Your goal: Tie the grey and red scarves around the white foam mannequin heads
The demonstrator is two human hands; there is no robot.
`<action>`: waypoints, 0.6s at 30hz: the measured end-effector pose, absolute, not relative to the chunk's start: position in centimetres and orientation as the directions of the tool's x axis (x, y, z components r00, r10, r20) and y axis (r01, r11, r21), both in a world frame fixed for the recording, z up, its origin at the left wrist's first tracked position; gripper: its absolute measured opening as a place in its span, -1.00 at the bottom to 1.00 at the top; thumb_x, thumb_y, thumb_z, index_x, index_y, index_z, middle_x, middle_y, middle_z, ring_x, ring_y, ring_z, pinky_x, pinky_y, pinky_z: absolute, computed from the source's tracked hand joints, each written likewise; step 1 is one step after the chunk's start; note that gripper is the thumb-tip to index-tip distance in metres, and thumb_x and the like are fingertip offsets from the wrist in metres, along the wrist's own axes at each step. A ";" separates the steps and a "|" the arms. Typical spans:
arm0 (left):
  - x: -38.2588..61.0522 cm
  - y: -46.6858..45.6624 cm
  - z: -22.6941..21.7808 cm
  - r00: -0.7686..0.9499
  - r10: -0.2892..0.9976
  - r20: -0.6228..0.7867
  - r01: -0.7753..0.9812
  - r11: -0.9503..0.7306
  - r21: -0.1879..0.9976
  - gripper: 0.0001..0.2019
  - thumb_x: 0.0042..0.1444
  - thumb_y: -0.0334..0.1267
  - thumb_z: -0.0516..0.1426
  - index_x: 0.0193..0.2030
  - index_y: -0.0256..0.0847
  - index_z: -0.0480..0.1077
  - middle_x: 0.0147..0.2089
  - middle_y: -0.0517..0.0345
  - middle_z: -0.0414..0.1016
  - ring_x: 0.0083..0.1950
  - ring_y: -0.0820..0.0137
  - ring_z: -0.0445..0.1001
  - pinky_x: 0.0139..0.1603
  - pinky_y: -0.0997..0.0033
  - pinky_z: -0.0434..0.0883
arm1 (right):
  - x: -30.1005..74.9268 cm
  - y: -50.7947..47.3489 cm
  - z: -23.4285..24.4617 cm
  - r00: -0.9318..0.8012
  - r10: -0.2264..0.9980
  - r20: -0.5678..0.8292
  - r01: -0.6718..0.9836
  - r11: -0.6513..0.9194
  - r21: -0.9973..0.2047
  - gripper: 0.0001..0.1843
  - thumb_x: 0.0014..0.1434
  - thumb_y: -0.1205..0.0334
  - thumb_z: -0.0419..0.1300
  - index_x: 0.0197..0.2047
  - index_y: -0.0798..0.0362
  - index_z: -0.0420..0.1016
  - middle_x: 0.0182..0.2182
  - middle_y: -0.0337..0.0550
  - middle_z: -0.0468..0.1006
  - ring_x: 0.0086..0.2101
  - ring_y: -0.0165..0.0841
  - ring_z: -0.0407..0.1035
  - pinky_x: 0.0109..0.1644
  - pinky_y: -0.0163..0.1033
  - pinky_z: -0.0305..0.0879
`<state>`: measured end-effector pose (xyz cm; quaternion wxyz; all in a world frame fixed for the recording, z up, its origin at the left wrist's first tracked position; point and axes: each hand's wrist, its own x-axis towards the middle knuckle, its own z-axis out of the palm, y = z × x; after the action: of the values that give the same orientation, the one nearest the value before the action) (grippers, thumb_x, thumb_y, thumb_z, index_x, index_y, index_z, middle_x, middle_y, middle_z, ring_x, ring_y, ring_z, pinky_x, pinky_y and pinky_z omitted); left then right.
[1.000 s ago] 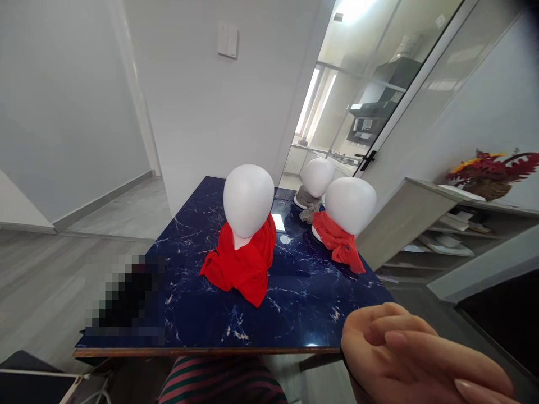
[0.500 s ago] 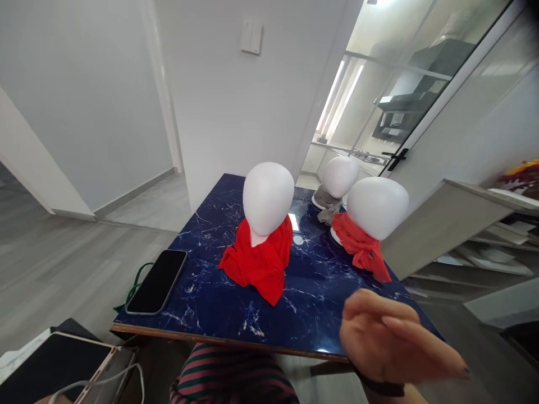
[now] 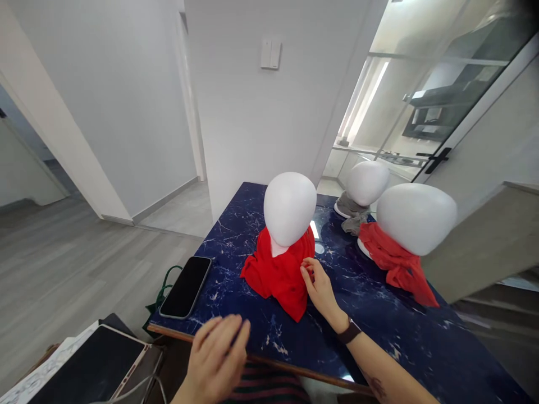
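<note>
A white mannequin head (image 3: 290,209) stands upright near the middle of the table, a bright red scarf (image 3: 280,274) draped around its neck with a loose corner hanging toward me. My right hand (image 3: 320,289) is at the scarf's right side, fingers loosely bent and apart; whether the fingertips touch the cloth I cannot tell. Over the table's front edge hovers my left hand (image 3: 217,353), slightly blurred, its fingers extended and holding nothing.
On the right stand a mannequin head (image 3: 415,217) with a coral scarf (image 3: 398,261) and, behind it, another head (image 3: 368,182) with a grey scarf (image 3: 354,213). A phone (image 3: 186,287) lies at the left edge of the dark blue marbled table (image 3: 269,339). A tablet-like device (image 3: 90,365) sits lower left.
My right hand has moved from the table's right front corner to the red scarf. My left hand has risen to the front edge. The view has shifted, so the objects appear further right.
</note>
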<state>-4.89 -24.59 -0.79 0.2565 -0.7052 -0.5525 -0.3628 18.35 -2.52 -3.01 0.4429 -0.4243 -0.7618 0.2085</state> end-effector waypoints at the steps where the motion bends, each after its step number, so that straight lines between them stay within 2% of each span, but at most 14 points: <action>1: -6.0 -23.5 -0.8 0.073 0.620 0.781 0.980 -0.189 0.058 -0.68 0.16 -0.37 0.08 0.07 -0.13 0.35 0.02 -0.02 0.39 0.01 0.29 0.39 0.08 0.19 0.32 | 18.3 -2.3 -3.5 -0.264 0.836 0.481 0.461 0.547 -0.699 -0.73 0.30 0.07 -0.01 -0.03 0.04 0.27 -0.21 -0.08 0.45 -0.25 -0.31 0.38 -0.15 -0.19 0.32; 3: -8.3 -22.2 -0.8 -0.119 0.680 0.723 0.992 0.047 0.118 -0.66 0.16 -0.33 0.08 0.09 -0.16 0.36 0.07 -0.09 0.35 0.07 0.18 0.34 0.11 0.10 0.27 | 18.3 -2.1 -4.1 -0.261 0.848 0.461 0.460 0.529 -0.713 -0.70 0.30 0.05 -0.02 -0.02 0.05 0.26 -0.22 -0.07 0.46 -0.25 -0.30 0.38 -0.13 -0.18 0.33; 5: -10.4 -22.1 -0.8 -0.312 0.706 0.636 0.946 0.295 0.137 -0.62 0.18 -0.20 0.06 0.12 -0.21 0.35 0.16 -0.17 0.26 0.15 0.02 0.24 0.12 -0.06 0.22 | 18.4 -2.1 -4.3 -0.230 0.861 0.453 0.464 0.506 -0.727 -0.69 0.29 0.04 -0.03 -0.02 0.06 0.27 -0.21 -0.05 0.47 -0.26 -0.30 0.39 -0.13 -0.18 0.33; 7: -11.9 -22.5 -0.9 -0.407 0.721 0.561 0.899 0.424 0.108 -0.56 0.19 -0.10 0.01 0.16 -0.22 0.33 0.22 -0.20 0.18 0.19 -0.06 0.16 0.12 -0.14 0.18 | 18.5 -2.1 -4.2 -0.206 0.872 0.444 0.468 0.486 -0.738 -0.67 0.29 0.02 -0.04 -0.03 0.06 0.27 -0.21 -0.04 0.47 -0.27 -0.30 0.40 -0.15 -0.18 0.34; 11: -12.7 -22.6 -1.4 -0.438 0.749 0.497 0.882 0.466 0.075 -0.51 0.21 -0.03 -0.05 0.19 -0.20 0.32 0.25 -0.18 0.11 0.23 -0.03 0.10 0.19 -0.13 0.11 | 18.6 -2.2 -4.3 -0.213 0.885 0.414 0.456 0.465 -0.759 -0.67 0.29 0.01 -0.04 -0.05 0.06 0.28 -0.19 -0.03 0.48 -0.25 -0.29 0.41 -0.14 -0.19 0.34; 15: -12.5 -22.0 -1.8 -0.424 0.776 0.468 0.893 0.446 0.070 -0.53 0.20 0.01 -0.06 0.07 -0.21 0.42 0.25 -0.15 0.11 0.26 0.00 0.06 0.25 -0.10 0.02 | 18.7 -2.3 -4.5 -0.206 0.889 0.410 0.447 0.458 -0.769 -0.68 0.29 0.01 -0.04 -0.06 0.06 0.27 -0.17 -0.02 0.47 -0.22 -0.28 0.41 -0.11 -0.18 0.34; 18: -12.6 -21.7 -2.0 -0.440 0.764 0.472 0.891 0.437 0.123 -0.48 0.21 0.04 -0.09 0.17 -0.22 0.32 0.26 -0.14 0.13 0.25 0.02 0.08 0.25 -0.07 0.02 | 18.8 -2.3 -4.5 -0.199 0.889 0.412 0.440 0.457 -0.774 -0.68 0.29 0.00 -0.05 -0.06 0.06 0.26 -0.16 -0.01 0.46 -0.22 -0.28 0.41 -0.10 -0.16 0.33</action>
<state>-12.64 -21.73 -2.01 0.1761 -0.4991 -0.8291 -0.1800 18.75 -2.34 -4.46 0.4403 -0.4544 -0.7310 0.2554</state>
